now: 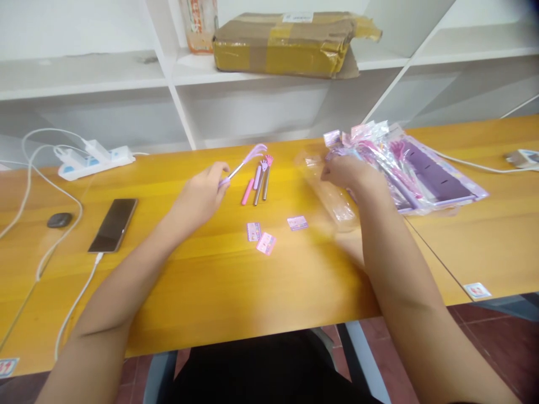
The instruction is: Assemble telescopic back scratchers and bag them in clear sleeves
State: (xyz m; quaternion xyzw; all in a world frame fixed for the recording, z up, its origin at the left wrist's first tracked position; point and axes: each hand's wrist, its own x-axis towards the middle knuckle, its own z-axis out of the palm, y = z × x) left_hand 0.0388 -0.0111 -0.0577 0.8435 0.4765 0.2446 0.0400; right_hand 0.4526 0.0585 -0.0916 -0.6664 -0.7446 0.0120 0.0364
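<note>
Two bare arms reach out from the bottom edge over a long yellow wooden table. Between them, lowest of all, sits something dark that is too dim to make out.

On the left side, the left hand pinches the thin handle of a little purple back scratcher. Its claw end points up and away, toward the wall. Just beside that hand, three more small scratchers lie close together on the table, their pink hand-shaped tips pointing away. Near them, a bit closer to the person, lie three small printed paper tags, pink and purple.

On the right side, the right hand is curled around the top of a clear plastic bag. The bag is blurry, so I cannot tell what is inside it. This hand touches the edge of a pile of purple and pink packets in shiny wrap, which lies further right on the table.

Far to the left lie a dark phone with a white cable plugged in, a small dark oval thing, and a white power strip. Behind the table stands a white shelf with a taped brown cardboard box on it.
</note>
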